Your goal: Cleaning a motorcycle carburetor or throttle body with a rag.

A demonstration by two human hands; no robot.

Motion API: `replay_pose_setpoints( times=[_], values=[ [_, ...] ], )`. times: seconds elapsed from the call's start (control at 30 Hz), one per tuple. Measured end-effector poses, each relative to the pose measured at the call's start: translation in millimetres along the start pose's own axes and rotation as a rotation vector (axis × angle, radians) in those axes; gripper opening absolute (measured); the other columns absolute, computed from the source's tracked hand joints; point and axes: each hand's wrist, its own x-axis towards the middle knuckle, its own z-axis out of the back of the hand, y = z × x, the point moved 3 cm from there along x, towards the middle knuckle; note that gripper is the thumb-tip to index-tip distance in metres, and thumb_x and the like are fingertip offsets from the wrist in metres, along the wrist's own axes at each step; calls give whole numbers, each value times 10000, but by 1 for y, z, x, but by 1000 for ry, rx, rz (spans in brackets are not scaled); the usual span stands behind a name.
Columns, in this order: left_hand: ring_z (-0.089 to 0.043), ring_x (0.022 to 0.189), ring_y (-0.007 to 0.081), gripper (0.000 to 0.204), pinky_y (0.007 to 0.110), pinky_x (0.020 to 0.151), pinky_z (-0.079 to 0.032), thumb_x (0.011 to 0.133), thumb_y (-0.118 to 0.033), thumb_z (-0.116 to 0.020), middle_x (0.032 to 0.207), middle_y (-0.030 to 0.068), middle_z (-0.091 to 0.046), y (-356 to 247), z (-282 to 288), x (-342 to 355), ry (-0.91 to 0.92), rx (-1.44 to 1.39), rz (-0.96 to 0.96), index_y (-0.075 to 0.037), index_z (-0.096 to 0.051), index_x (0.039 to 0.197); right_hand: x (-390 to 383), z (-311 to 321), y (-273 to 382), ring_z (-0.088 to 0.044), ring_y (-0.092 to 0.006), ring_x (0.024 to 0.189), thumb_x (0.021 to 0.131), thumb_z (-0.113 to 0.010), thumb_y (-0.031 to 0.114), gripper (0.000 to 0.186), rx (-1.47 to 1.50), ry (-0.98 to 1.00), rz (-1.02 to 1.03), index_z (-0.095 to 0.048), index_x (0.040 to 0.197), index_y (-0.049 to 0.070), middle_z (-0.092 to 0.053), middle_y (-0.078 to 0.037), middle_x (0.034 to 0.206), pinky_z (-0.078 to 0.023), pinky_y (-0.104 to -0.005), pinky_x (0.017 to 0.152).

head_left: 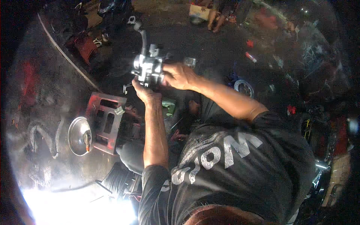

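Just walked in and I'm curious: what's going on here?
A person holds a shiny, irregular silver metal part. The left hand has its grip on the near end; the right hand is at its right side. To the left are a red plastic crate and a round silver metal bowl.

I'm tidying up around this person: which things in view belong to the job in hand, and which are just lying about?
In hand:
silver metal part, held by the left hand, with the right hand at its side

Apparently lying about, untouched:
metal bowl
reddish crate
small red-and-white object
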Motion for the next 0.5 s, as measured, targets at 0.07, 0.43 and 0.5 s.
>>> replay_pose_setpoints(
  times=[0.07, 0.43, 0.5],
  values=[
    [-627, 882, 246, 419, 429, 782, -525, 898, -377, -478, 985, 72, -636, 0, 8, 12, 83, -43, -110, -9, -584, 1068, -7, -8, -2, -608, -101, 588, 922, -532, 97, 285, 438, 54, -174, -606, 1191, 42, -654, -60, 784, -502, -286, 505],
    [-589, 941, 231, 466, 394, 814, -509, 934, -400, -465, 1062, 93, -588, 9, 24, 9, 41, -3, -161, -10, -533, 1182, -19, -16, -15, -652, -165, 721, 919, -519, 69, 159, 1450, 296, -562, -632, 1008, 0, -686, -89, 898, -541, -305, 635],
    [-580, 897, 209, 454, 394, 790, -509, 940, -431, -439, 1008, 72, -574, 17, 48, 34, 96, 230, -274, -43, -531, 1158, -19, -24, -15, -661, -157, 693, 940, -503, 105, 161, 1803, 239, -824, -626, 926, 2, -679, -74, 862, -537, -279, 565]
  ],
)
